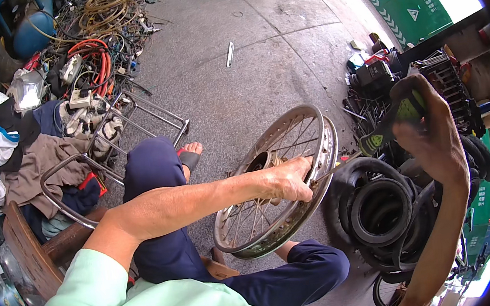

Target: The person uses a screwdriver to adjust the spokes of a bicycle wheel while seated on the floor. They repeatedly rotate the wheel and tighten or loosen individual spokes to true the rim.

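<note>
A spoked metal wheel rim (310, 133) without a tyre stands tilted in front of me, between my legs. My left hand (288, 181) is closed around the rim's right side, its fingers partly hidden behind the metal. Up on the right, my right hand (437, 151) grips a black and green power drill (371, 142), whose far part is blurred. From the drill's nose a long thin bit (338, 166) reaches down-left to the rim, right beside my left fingers. Its exact contact point is hard to make out.
Black tyres (381, 213) lie stacked right of the wheel. Metal parts and tools (370, 79) crowd the far right. A metal tube frame (155, 116), heaped clothes (44, 165) and tangled cables (100, 18) fill the left. A small strip (230, 54) lies on the floor.
</note>
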Demonstrator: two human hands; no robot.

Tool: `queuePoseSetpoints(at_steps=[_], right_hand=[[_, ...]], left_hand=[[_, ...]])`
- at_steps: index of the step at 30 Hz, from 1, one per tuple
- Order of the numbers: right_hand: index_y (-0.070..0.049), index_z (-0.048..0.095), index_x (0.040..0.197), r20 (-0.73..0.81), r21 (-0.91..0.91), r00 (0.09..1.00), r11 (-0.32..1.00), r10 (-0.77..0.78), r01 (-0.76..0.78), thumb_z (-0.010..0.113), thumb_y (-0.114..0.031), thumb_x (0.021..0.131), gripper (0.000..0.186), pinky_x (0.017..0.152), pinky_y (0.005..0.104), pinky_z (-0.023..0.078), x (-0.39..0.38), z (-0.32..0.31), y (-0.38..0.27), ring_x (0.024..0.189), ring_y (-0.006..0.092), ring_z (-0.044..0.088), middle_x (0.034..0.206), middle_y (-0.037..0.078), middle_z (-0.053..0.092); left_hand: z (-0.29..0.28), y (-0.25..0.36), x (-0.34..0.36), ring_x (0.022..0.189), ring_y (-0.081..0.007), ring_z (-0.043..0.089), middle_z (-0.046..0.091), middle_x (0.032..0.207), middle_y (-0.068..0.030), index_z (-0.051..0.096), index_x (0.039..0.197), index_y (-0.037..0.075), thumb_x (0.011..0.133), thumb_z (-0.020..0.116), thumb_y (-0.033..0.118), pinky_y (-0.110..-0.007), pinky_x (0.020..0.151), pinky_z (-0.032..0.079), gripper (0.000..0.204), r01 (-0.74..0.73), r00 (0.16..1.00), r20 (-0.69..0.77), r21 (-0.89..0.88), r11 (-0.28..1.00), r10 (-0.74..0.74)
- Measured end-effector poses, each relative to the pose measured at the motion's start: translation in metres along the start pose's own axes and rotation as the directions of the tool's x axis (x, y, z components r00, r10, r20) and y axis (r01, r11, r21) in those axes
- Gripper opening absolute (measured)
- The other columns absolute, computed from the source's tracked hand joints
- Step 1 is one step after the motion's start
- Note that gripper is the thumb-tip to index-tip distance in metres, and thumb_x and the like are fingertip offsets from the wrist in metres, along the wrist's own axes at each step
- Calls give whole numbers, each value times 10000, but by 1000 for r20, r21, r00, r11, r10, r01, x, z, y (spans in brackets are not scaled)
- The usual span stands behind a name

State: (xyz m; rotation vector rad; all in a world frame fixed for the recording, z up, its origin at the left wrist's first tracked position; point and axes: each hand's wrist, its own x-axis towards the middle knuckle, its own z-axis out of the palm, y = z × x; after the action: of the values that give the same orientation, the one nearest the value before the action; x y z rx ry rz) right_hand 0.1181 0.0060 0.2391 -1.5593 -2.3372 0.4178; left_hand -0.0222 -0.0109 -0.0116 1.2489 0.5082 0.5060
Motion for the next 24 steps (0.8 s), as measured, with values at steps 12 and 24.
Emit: queuePoseSetpoints(at_steps=[12, 24], right_hand=[[-29, 591, 1032, -28, 49, 997, 996, -68, 70, 710, -327, 869, 360, 684, 294, 452, -4, 6, -1, 757, 150, 545, 853, 60, 590], [-29, 585, 970, -221, -218, 975, 973, 20, -69, 666, -265, 861, 273, 616, 309, 445, -10, 10, -8, 690, 145, 518, 787, 101, 581]], left_hand=[[-3, 9, -1, 848, -206, 638, 658, 943, -134, 526, 1211, -44, 719, 667, 92, -347, 777, 525, 530, 113, 993, 17, 106, 988, -116], [-4, 12, 3, 786, -193, 625, 647, 905, -114, 508, 1212, -46, 731, 672, 87, -333, 705, 526, 525, 100, 995, -4, 76, 992, -100]])
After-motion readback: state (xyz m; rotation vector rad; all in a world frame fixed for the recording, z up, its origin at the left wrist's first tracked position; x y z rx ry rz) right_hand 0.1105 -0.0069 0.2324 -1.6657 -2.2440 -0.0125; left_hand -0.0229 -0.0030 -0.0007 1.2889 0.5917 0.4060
